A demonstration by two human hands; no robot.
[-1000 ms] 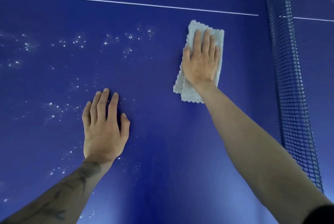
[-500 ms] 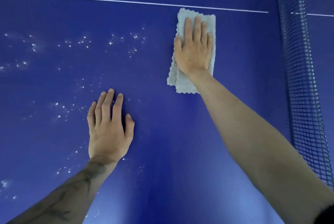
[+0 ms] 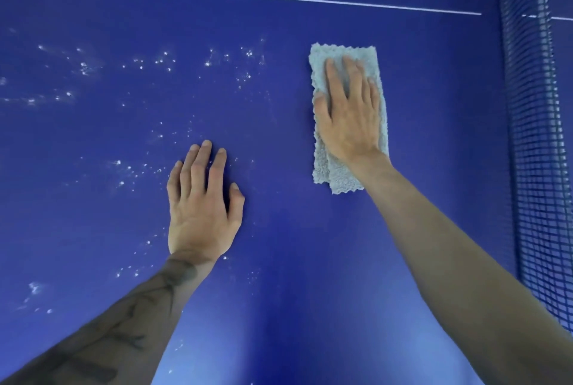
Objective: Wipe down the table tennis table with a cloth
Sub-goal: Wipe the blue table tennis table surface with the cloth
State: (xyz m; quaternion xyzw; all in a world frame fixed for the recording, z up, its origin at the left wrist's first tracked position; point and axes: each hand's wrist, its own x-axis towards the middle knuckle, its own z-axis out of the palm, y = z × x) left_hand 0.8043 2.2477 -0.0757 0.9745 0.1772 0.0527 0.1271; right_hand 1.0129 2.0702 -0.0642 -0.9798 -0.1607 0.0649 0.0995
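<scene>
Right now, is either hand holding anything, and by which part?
Nothing is gripped. The right hand presses flat on the middle of the folded cloth, fingers straight; the left hand rests flat on the table.

Nothing to read here: no lettering, brand or number shows on the table, cloth or net.
</scene>
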